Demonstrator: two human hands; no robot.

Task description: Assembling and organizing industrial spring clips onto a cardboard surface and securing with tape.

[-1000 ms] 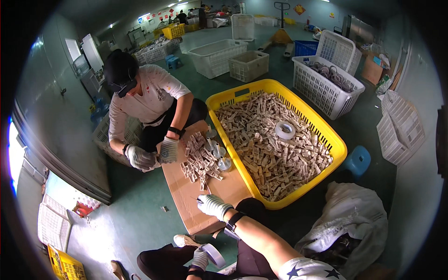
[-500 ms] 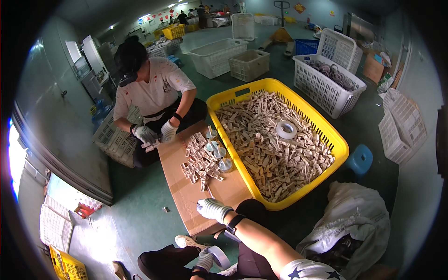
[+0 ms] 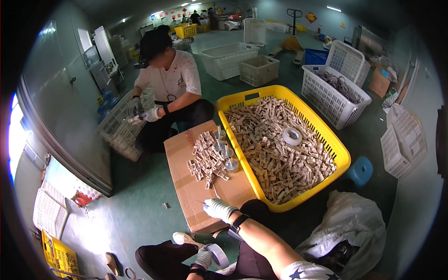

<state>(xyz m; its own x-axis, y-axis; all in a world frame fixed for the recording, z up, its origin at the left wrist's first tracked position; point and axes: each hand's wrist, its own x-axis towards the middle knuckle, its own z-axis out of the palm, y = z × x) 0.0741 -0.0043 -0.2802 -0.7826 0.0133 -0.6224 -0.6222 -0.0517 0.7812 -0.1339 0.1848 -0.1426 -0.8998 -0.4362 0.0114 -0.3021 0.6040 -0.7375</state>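
My right hand (image 3: 219, 209), in a striped knit glove, rests over the near end of a cardboard box (image 3: 185, 186). Its fingers are closed, with something thin showing at the tips that I cannot make out. Low in the view, my gloved left hand (image 3: 203, 258) grips a roll of wide pale tape (image 3: 218, 255) beside my lap. Beyond my right hand, a loose pile of small light-coloured slotted pieces (image 3: 208, 158) lies on the box. Several round metal pieces with upright posts (image 3: 232, 164) stand along the box's right side.
A yellow basket (image 3: 343, 163), heaped with similar pieces and bearing a tape roll (image 3: 292, 136), adjoins the box. Across from me sits a co-worker (image 3: 175, 79) in gloves. A white sack (image 3: 354, 224) and blue stool (image 3: 360, 171) are at right; white crates (image 3: 331, 100) stand behind.
The whole view has shifted slightly, scene moving right. The co-worker's hands have pulled back from the box's edge toward the body. My hands keep nearly the same poses.
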